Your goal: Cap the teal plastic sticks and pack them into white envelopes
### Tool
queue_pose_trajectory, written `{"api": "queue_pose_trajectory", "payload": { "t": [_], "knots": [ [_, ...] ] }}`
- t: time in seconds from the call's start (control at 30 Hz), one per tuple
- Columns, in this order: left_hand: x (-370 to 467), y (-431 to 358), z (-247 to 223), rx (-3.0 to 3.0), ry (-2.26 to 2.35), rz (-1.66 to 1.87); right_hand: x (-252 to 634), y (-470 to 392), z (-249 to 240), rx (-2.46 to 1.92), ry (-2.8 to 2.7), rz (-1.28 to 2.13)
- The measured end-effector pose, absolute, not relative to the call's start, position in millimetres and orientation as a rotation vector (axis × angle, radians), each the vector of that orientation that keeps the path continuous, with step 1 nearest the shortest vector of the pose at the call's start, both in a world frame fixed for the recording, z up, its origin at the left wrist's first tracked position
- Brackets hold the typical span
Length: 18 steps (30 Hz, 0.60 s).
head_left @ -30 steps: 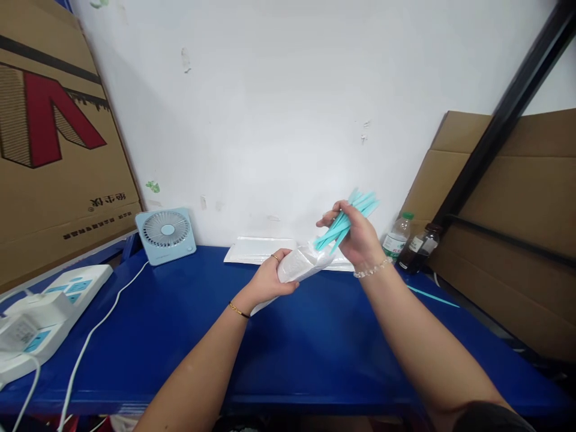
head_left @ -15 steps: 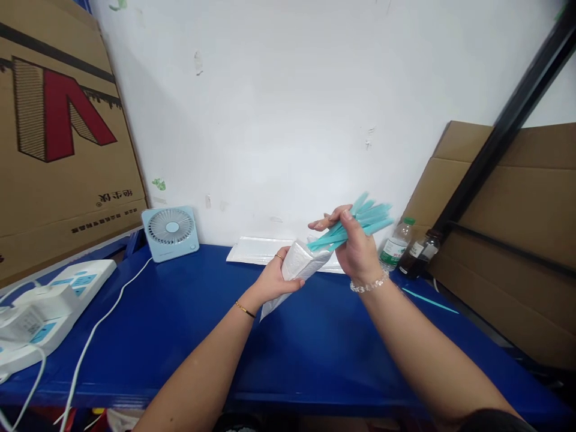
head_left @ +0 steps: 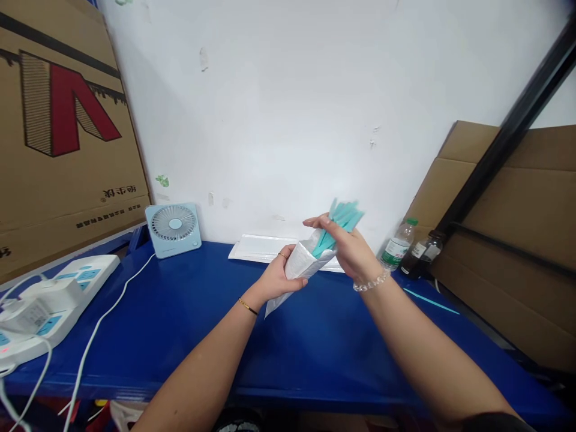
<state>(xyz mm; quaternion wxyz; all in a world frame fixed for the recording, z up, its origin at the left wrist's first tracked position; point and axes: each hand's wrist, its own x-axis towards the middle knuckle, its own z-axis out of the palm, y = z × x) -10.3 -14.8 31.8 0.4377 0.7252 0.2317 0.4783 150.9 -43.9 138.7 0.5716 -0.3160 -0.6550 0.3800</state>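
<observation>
Teal strips (head_left: 344, 217) gripped by right hand (head_left: 353, 252), half-fed into white pouch (head_left: 302, 261) clutched by left hand (head_left: 275, 279); looks like stuffing step, deeper push needed next, mouth kept open.

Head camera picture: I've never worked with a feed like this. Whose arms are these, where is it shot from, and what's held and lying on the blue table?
The camera sits on a person's head, looking forward and down, so both arms are that person's own. The left hand grips a white plastic bag. The right hand holds a bundle of teal strips at the bag's open mouth. On the blue table stand a small blue fan, a white power strip with cables, flat white packets by the wall, two bottles and one loose teal strip. Cardboard boxes stand at both sides.
</observation>
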Motion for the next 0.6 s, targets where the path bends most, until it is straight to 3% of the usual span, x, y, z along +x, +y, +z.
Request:
{"api": "queue_pose_trajectory", "payload": {
  "t": [0.27, 0.6],
  "knots": [
    [-11, -13, 31, 1.709, 0.545, 1.198, 149, -42, 139, -0.836, -1.698, 1.106],
    [-18, -12, 31, 1.591, 0.544, 1.184, 153, -36, 148, -0.732, -1.672, 0.930]
  ]
}}
